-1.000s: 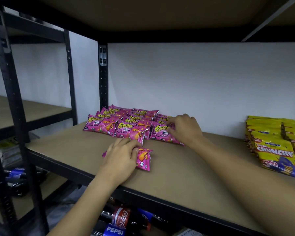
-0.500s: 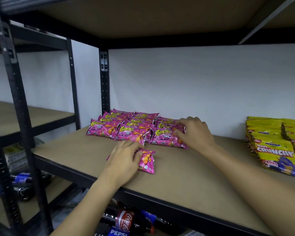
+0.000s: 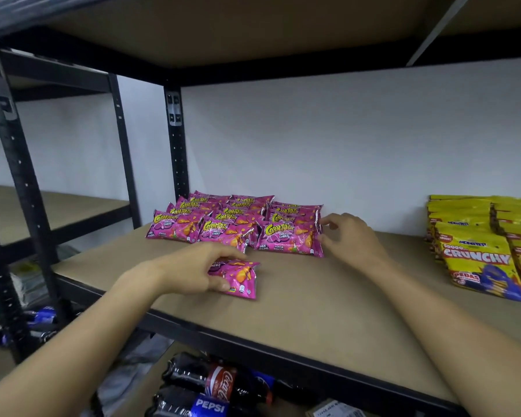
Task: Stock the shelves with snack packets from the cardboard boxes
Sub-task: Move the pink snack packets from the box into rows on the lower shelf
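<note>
The shelf (image 3: pixel 328 299) runs wide and mostly bare between the pink packs (image 3: pixel 232 224) stacked at its back left by the wall and the yellow packs (image 3: pixel 478 245) at its right end. Open board lies in front of me up to the black front edge. My right hand (image 3: pixel 348 239) sits just beside the pink stack's right edge, fingers loosely curled, gripping nothing. My left hand (image 3: pixel 193 270) grasps one loose packet (image 3: pixel 238 278) lying flat near the front.

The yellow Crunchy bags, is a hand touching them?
No, the yellow Crunchy bags sit alone at the shelf's right end, while the right hand is by the pink packets.
</note>
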